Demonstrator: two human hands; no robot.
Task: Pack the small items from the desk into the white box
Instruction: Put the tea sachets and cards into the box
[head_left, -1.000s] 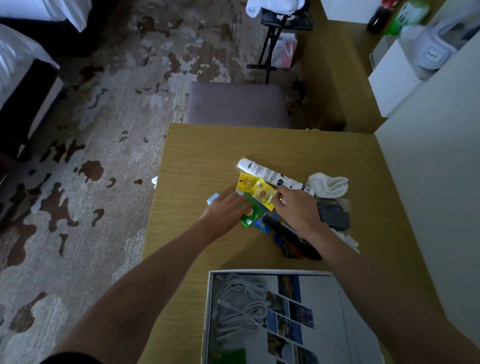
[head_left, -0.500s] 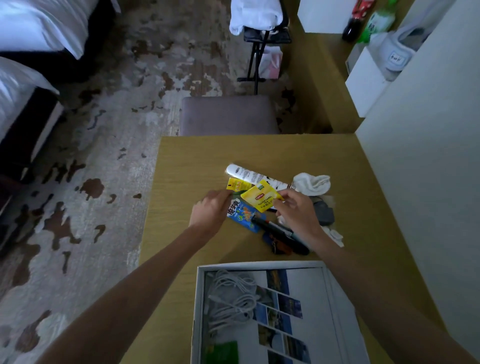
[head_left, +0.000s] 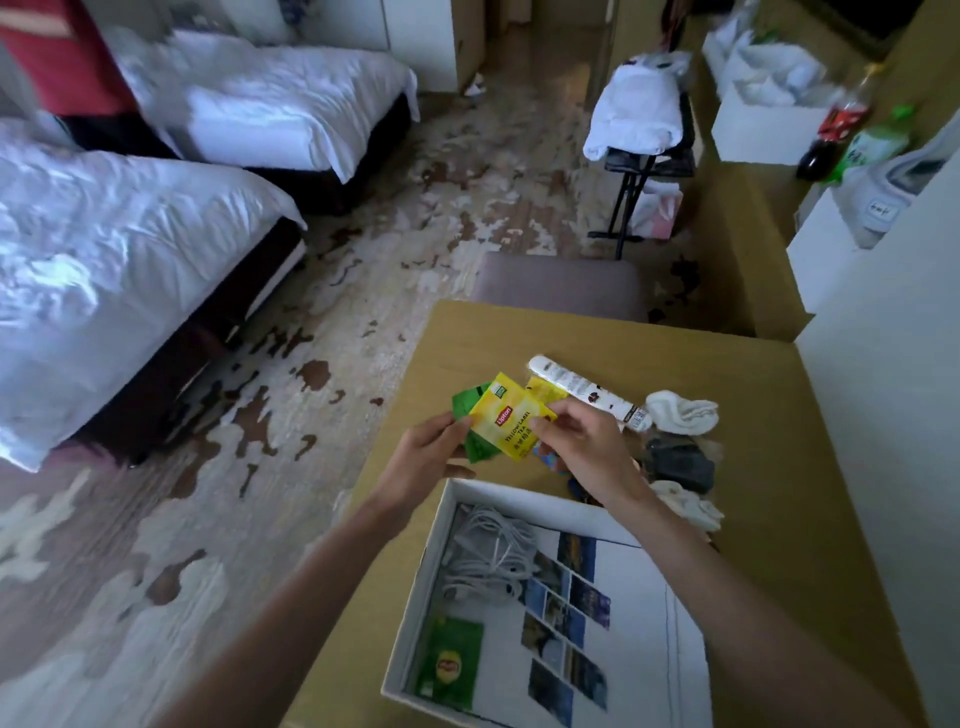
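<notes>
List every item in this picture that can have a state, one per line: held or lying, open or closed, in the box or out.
Yellow Lipton tea sachet: held by both hands, above desk.
Green tea sachet: held behind the yellow one.
Left hand: gripping sachets.
Right hand: pinching yellow sachet.
White cardboard box: open.
Coiled white cable: in box.
White printed tube: lying on desk.
White sock: bunched, on desk.

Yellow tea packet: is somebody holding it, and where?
Yes. The flat yellow paper tea packet is pinched at its right edge by the right hand; the left hand grips the green paper packets fanned behind it, at their left side.
</notes>
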